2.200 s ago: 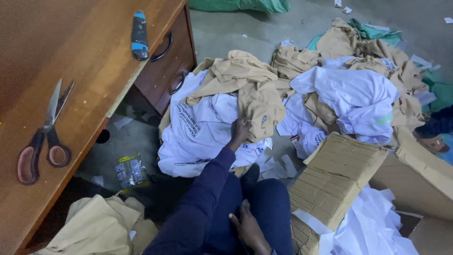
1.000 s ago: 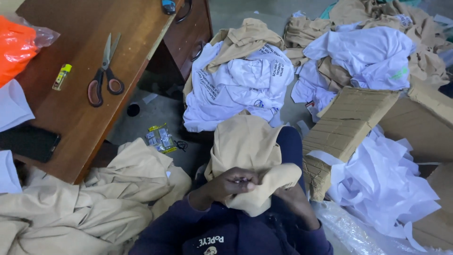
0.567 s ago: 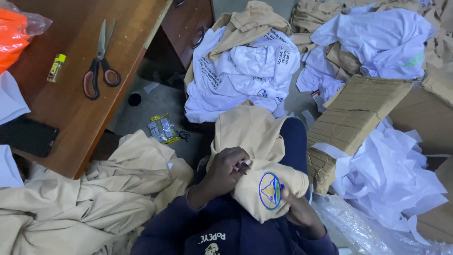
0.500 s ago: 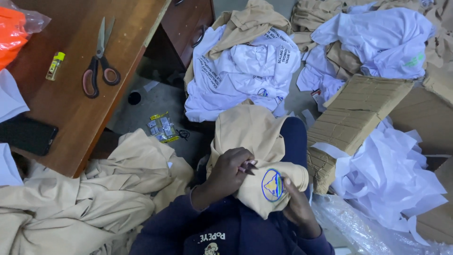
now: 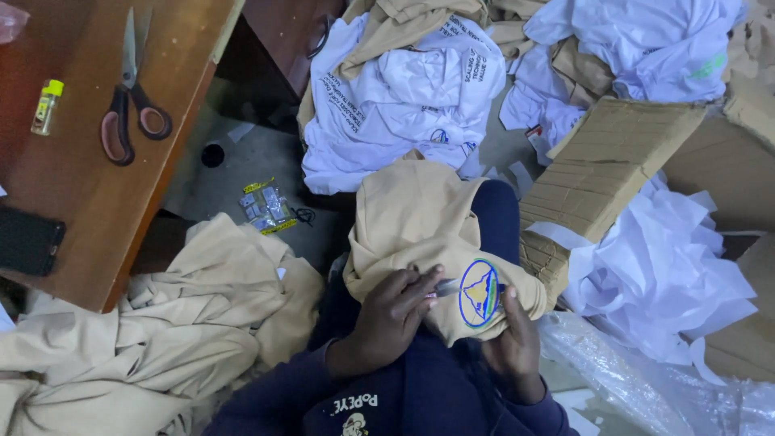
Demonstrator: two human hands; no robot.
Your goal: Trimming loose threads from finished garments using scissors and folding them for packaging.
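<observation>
A tan shirt (image 5: 420, 222) lies over my lap, with a round blue and yellow badge (image 5: 479, 292) turned upward. My left hand (image 5: 387, 316) pinches a small metal tool (image 5: 445, 287), its tip at the badge's left edge. Beneath the badge, my right hand (image 5: 512, 345) grips the tan cloth from the right and keeps it bunched. Both of my sleeves are dark blue.
A wooden desk (image 5: 81, 202) at the left carries scissors (image 5: 129, 97), a small yellow-capped bottle (image 5: 46, 106) and a black phone (image 5: 28, 240). Tan shirts (image 5: 161, 323) are heaped at the lower left and white printed shirts (image 5: 404, 97) ahead. Cardboard (image 5: 605, 169) and white paper (image 5: 662, 274) lie at the right.
I pulled a tan shirt from the pile ahead onto my lap and turned its badge upward. My left hand has now brought the metal tool to the badge's edge.
</observation>
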